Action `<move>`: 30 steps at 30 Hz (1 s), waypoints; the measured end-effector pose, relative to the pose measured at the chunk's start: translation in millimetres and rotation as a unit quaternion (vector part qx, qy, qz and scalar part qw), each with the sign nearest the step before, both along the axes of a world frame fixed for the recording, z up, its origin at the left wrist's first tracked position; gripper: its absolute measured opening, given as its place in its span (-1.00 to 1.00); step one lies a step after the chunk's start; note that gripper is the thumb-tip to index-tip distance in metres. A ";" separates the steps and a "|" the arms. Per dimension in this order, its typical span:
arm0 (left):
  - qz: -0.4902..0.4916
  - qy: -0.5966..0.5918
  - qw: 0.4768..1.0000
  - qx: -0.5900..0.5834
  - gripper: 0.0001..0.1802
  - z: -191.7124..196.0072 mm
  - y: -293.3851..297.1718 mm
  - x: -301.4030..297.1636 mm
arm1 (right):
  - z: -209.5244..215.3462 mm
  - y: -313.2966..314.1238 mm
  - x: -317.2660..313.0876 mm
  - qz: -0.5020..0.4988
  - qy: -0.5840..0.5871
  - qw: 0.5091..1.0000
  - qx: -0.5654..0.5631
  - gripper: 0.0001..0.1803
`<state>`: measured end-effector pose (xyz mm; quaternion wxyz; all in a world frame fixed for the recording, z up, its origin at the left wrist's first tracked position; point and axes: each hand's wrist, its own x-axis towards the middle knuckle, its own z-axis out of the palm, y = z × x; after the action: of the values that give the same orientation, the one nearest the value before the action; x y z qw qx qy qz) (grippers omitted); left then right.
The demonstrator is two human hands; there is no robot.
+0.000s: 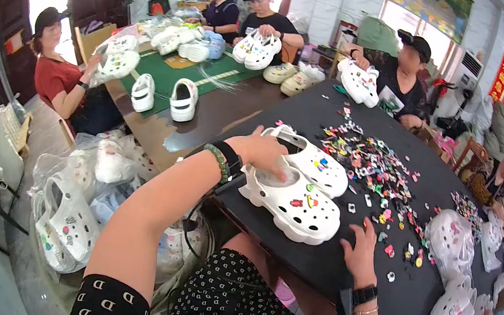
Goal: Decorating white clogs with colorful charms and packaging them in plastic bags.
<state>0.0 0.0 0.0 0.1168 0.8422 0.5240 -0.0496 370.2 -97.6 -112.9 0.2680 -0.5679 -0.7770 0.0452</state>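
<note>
Left hand [264, 151] presses flat on the nearer white clog [292, 204], which lies beside its mate [315, 164] on the black table [315, 258], right hand [361, 249] spread among loose charms [374, 169]; few charms fitted, most holes empty.

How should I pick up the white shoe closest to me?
Probably by the heel end of the nearer white shoe, coming from the left where the left hand rests at its opening. The rounded toe points right and carries charms, so it gives a poorer grip.

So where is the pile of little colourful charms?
The little colourful charms lie scattered on the black table, right of the two white clogs under the left hand, beyond the right hand.
</note>
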 end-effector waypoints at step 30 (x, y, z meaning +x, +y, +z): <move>0.288 -0.014 0.909 0.301 -0.82 39.7 38.1 -148.9 | -0.2 -17.2 -30.6 -0.038 -0.029 0.999 0.019 -0.69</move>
<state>-148.9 38.1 39.7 -0.1259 0.6505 0.7322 0.1580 339.6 -114.8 -113.1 0.2576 -0.5930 -0.7628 0.0041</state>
